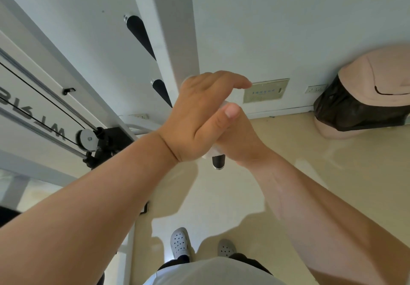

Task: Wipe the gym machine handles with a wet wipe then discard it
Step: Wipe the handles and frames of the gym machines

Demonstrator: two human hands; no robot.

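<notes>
Wiping stage, mid-task. Left hand (199, 116) and right hand (239, 138), frame centre, both closed around one black handle (218, 162); white wet wipe (210, 152) pressed between palms and handle. Two more black handles (138, 33), upper left, cleaned or not: cannot tell. Discarding not yet done; lidded bin (366, 98) at right edge.

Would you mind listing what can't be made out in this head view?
- Wet wipe: mostly covered by the left hand and right hand.
- Handle: only its black end shows below the hands.
- Wall label: print too small to read.
- Bin: cut off by the right edge.
</notes>
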